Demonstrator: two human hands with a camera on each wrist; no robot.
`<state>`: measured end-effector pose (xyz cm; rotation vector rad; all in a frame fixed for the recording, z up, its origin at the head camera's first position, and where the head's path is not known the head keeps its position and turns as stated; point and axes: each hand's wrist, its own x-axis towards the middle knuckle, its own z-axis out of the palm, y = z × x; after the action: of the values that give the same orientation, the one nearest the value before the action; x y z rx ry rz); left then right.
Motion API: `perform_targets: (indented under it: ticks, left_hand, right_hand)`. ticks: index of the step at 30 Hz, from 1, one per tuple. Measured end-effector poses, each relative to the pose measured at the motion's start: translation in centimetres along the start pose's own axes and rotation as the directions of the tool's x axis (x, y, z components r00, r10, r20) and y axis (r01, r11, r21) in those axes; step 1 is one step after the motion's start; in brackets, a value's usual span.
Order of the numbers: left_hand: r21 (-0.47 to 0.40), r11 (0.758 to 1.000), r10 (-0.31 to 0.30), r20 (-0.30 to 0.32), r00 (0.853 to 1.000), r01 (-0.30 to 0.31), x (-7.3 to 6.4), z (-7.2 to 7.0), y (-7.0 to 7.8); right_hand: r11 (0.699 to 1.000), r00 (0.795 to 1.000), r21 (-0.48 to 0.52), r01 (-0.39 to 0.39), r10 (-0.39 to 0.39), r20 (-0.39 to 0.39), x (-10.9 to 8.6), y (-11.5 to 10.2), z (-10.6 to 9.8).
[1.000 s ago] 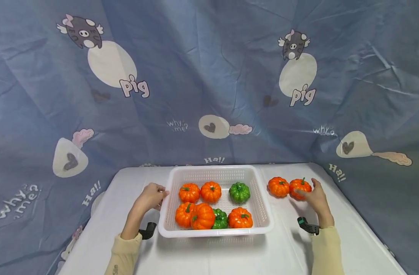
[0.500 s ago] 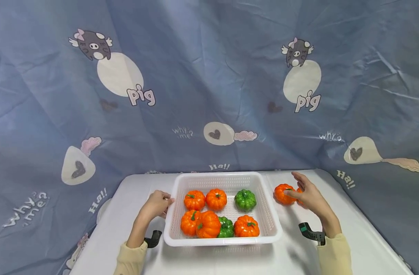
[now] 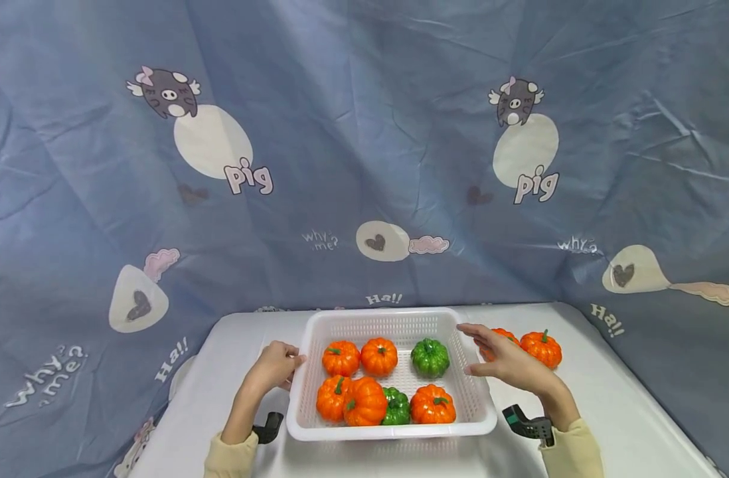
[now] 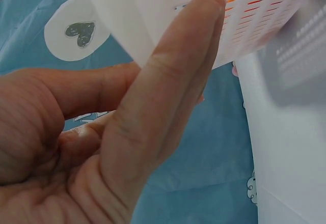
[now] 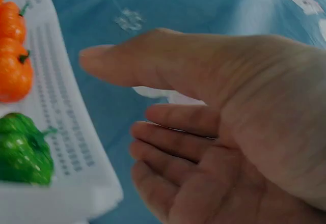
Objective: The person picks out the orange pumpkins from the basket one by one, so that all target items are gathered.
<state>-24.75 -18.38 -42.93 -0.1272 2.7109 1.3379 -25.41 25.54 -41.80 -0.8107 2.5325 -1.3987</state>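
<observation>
A white perforated plastic basket (image 3: 391,433) holds several small orange pumpkins (image 3: 379,356) and green ones (image 3: 430,358). My left hand (image 3: 275,365) grips its left rim, with fingers against the outer wall (image 4: 239,25) in the left wrist view. At the right rim is my right hand (image 3: 508,362), thumb and fingers spread and nothing between them. In the right wrist view its palm faces the camera, just beside the basket's edge (image 5: 81,132). Behind that hand an orange pumpkin (image 3: 503,334) is partly hidden; another orange pumpkin (image 3: 541,349) sits to its right.
The basket stands on a table with a white cover (image 3: 603,405). A blue curtain (image 3: 364,153) printed with pigs hangs behind and down the sides. Each wrist wears a black camera mount (image 3: 528,423).
My right hand has left the rightmost pumpkin without it and moved left over the other pumpkin to the basket's right rim. My left hand stays at the left rim. The head view has tilted slightly.
</observation>
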Motion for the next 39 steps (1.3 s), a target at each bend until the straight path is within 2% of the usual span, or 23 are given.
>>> perform_targets:
  ticks: [4, 7, 11, 15, 19, 24, 33, 36, 39]
  left_hand:
    - [0.005, 1.000, 0.007, -0.007, 1.000, -0.007, 0.1, 0.1, -0.1]
    - [0.006, 1.000, 0.008, -0.006, 1.000, -0.008, 0.1, 0.0, -0.2]
    - [0.006, 1.000, 0.001, 0.004, 1.000, -0.001, 0.1, -0.1, -0.2]
    - [0.006, 1.000, -0.003, 0.008, 1.000, 0.003, 0.0, -0.3, -0.1]
    - [0.003, 1.000, 0.002, 0.014, 1.000, -0.002, -0.1, -0.4, 0.1]
    - [0.000, 1.000, -0.005, 0.020, 1.000, 0.005, -0.2, -0.1, 0.3]
    - [0.004, 1.000, 0.006, 0.030, 1.000, -0.007, -0.2, 0.1, 0.3]
    - [0.008, 1.000, 0.011, 0.031, 0.999, -0.011, -0.1, 0.1, 0.3]
    - [0.010, 1.000, 0.013, 0.024, 1.000, -0.013, -0.1, 0.0, 0.1]
  right_hand:
    - [1.000, 0.990, -0.020, 0.021, -0.018, 0.139, 0.4, -0.4, 1.3]
    - [0.999, 0.976, -0.040, -0.011, 0.019, 0.218, 0.6, -0.7, 1.9]
    - [0.996, 0.956, -0.061, -0.065, 0.080, 0.283, 1.0, -1.1, 2.7]
    - [0.994, 0.940, -0.072, -0.081, 0.101, 0.327, 1.4, -1.3, 3.5]
    - [0.989, 0.928, -0.105, -0.102, 0.133, 0.348, 1.6, -1.3, 4.2]
    - [0.975, 0.920, -0.163, -0.154, 0.202, 0.335, 1.5, -1.4, 5.2]
    - [0.957, 0.923, -0.263, -0.125, 0.209, 0.322, 1.5, -1.4, 6.3]
    - [0.947, 0.918, -0.292, -0.135, 0.231, 0.323, 1.9, -1.1, 6.8]
    - [0.934, 0.902, -0.312, -0.175, 0.279, 0.329, 2.4, -0.9, 7.4]
